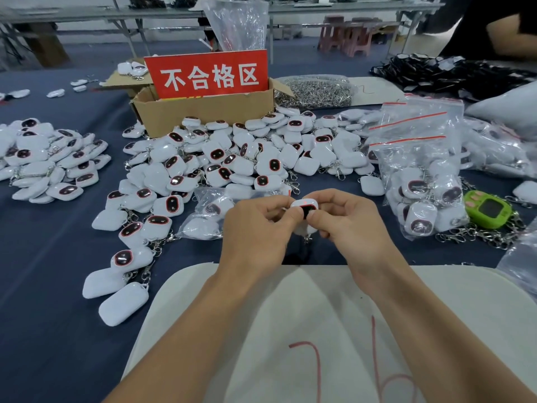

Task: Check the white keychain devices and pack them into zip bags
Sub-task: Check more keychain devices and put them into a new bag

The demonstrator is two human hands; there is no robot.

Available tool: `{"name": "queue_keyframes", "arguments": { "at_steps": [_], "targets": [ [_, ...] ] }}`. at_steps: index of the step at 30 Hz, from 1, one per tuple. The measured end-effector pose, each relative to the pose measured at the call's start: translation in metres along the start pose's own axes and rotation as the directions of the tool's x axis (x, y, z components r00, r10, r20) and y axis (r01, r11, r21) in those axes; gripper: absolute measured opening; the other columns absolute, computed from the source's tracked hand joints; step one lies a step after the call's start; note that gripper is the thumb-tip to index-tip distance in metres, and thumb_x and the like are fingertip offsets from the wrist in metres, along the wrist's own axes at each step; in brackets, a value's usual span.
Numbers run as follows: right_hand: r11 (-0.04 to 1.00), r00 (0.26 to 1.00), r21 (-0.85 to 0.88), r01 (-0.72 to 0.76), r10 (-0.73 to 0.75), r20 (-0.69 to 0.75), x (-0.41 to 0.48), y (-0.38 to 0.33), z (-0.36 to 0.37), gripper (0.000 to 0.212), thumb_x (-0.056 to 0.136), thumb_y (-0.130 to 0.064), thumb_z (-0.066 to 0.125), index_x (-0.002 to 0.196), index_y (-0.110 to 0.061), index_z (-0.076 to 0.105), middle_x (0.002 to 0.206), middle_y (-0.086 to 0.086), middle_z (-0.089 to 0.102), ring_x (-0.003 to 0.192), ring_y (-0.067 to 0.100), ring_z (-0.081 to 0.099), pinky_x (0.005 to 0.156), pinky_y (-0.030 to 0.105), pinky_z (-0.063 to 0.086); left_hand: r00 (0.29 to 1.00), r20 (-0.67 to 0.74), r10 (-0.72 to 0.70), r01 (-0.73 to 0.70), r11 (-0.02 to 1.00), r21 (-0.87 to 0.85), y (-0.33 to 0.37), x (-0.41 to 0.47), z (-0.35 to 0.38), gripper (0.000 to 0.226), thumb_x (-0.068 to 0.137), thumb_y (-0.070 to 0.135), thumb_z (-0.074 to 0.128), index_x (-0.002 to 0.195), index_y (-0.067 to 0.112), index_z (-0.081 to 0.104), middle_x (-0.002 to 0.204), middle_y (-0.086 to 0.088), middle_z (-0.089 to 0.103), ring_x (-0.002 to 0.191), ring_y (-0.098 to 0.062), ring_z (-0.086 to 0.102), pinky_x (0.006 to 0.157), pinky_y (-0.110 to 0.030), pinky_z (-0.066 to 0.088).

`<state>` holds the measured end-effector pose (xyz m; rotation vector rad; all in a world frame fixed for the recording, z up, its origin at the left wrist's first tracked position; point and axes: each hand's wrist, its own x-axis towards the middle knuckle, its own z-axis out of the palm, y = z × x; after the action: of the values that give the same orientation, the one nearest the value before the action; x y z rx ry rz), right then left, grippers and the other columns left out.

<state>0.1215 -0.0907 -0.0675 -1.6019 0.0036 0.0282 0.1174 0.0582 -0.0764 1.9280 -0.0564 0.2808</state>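
"Across the dark blue cloth-covered tabletop (58,271), what takes the most room?"

"A broad heap of white rounded-square plastic keychain devices (232,158), many showing a dark oval screen and a metal clasp. It lies right against the front of the brown cardboard box (203,114) that carries a red sign with white characters (206,74). A second, smaller heap (49,161) lies well to the left of that box."

"And to the right of the box?"

"Clear plastic zip bags with red seal strips (421,193), stuffed with the same devices, sit to its front right. Just beside the box's right wall lies a clear bag of silver metal rings (316,93). Past the zip bags, farther from the box, a small green plastic gadget with a dark screen (488,209) rests among loose clasps."

"Where are the hands?"

"Both are on the near side of the box, in front of the big heap. The left hand (255,231) has its fingers curled and pinches the left end of a single white keychain device (305,206). The right hand (354,225) is curled likewise and pinches the right end."

"How does that device sit?"

"Its dark screen shows between the thumbs, a tiny red light glows on its top edge, and its clasp (306,238) dangles below the fingers. One flat zip bag with a few devices inside (209,210) lies just behind the left hand, toward the box."
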Motion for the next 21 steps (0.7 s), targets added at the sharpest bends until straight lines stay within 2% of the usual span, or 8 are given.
{"name": "queue_keyframes", "arguments": {
  "at_steps": [3,6,9,11,13,15,18,21],
  "targets": [
    [1.000,0.998,-0.015,-0.006,0.007,0.056,-0.0019,0.0000,0.0007,0.022,0.083,-0.002,0.072,0.094,-0.019,0.078,0.077,-0.002,0.076,0.061,0.005,0.060,0.056,0.014,0.045,0.998,-0.036,-0.057,0.053,0.993,-0.103,0.0003,0.0025,-0.0006,0.016,0.090,0.035,0.074,0.102,0.027,0.081,0.080,0.006,0.079,0.082,-0.021,0.074,0.082,-0.042,0.058],
    [0.997,0.998,-0.068,-0.031,0.034,0.053,0.0000,0.0016,0.0012,0.013,0.086,-0.005,0.070,0.089,-0.016,0.077,0.066,0.001,0.066,0.057,0.009,0.052,0.056,0.020,0.042,0.998,-0.031,-0.056,0.051,0.988,-0.144,0.0011,0.0025,-0.0013,0.016,0.090,0.038,0.074,0.097,0.025,0.080,0.078,-0.008,0.077,0.068,-0.023,0.067,0.074,-0.044,0.054],
    [0.997,0.999,-0.058,-0.041,0.043,0.017,0.0019,0.0025,0.0006,0.013,0.085,-0.003,0.072,0.084,-0.014,0.077,0.062,0.002,0.062,0.053,0.009,0.048,0.054,0.017,0.040,0.999,-0.020,-0.043,0.041,0.993,-0.107,0.0002,0.0017,-0.0008,0.006,0.087,0.040,0.072,0.086,0.041,0.077,0.075,0.002,0.077,0.071,-0.022,0.070,0.075,-0.046,0.058],
    [0.997,0.999,-0.056,-0.043,0.042,-0.012,0.0013,0.0033,0.0002,0.014,0.082,-0.004,0.075,0.083,-0.017,0.079,0.062,-0.002,0.065,0.053,0.007,0.049,0.051,0.014,0.041,0.999,0.004,-0.033,0.033,0.996,-0.086,-0.0007,0.0014,0.0008,0.007,0.087,0.040,0.070,0.087,0.044,0.075,0.074,0.008,0.077,0.072,-0.018,0.071,0.077,-0.048,0.059],
    [0.997,0.999,-0.072,-0.041,0.039,-0.027,0.0011,0.0043,-0.0009,0.016,0.082,-0.005,0.077,0.084,-0.021,0.079,0.064,-0.005,0.068,0.055,0.005,0.052,0.052,0.013,0.042,1.000,0.014,-0.008,0.009,0.998,-0.061,-0.0015,0.0012,0.0025,0.008,0.087,0.039,0.069,0.092,0.042,0.075,0.073,0.011,0.076,0.065,-0.007,0.065,0.073,-0.042,0.058],
    [0.995,0.999,-0.101,-0.022,0.020,-0.028,0.0011,0.0041,-0.0020,0.019,0.082,-0.007,0.077,0.084,-0.026,0.079,0.064,-0.007,0.070,0.056,0.005,0.055,0.054,0.015,0.043,1.000,0.008,0.010,-0.010,0.999,-0.036,-0.0024,0.0011,0.0031,0.009,0.086,0.039,0.069,0.091,0.040,0.076,0.074,0.014,0.075,0.066,-0.001,0.064,0.070,-0.031,0.054],
    [0.967,0.992,-0.241,0.084,-0.105,-0.077,0.0008,0.0041,-0.0019,0.021,0.085,-0.010,0.074,0.082,-0.031,0.078,0.068,-0.012,0.073,0.059,0.001,0.062,0.060,0.014,0.047,0.998,-0.049,0.032,-0.030,0.999,0.030,-0.0019,0.0006,0.0036,0.012,0.086,0.032,0.075,0.089,0.043,0.077,0.082,0.024,0.075,0.082,0.006,0.068,0.077,-0.013,0.049],
    [0.811,0.930,-0.527,0.252,-0.353,-0.098,-0.0022,0.0033,-0.0003,0.024,0.087,-0.008,0.071,0.083,-0.032,0.075,0.065,-0.027,0.064,0.061,-0.003,0.058,0.059,0.007,0.041,0.984,-0.167,0.064,-0.029,0.979,0.203,-0.0017,-0.0031,0.0055,0.026,0.080,0.036,0.083,0.102,0.049,0.077,0.093,0.023,0.076,0.091,0.004,0.065,0.084,-0.016,0.047]
  ]
}}
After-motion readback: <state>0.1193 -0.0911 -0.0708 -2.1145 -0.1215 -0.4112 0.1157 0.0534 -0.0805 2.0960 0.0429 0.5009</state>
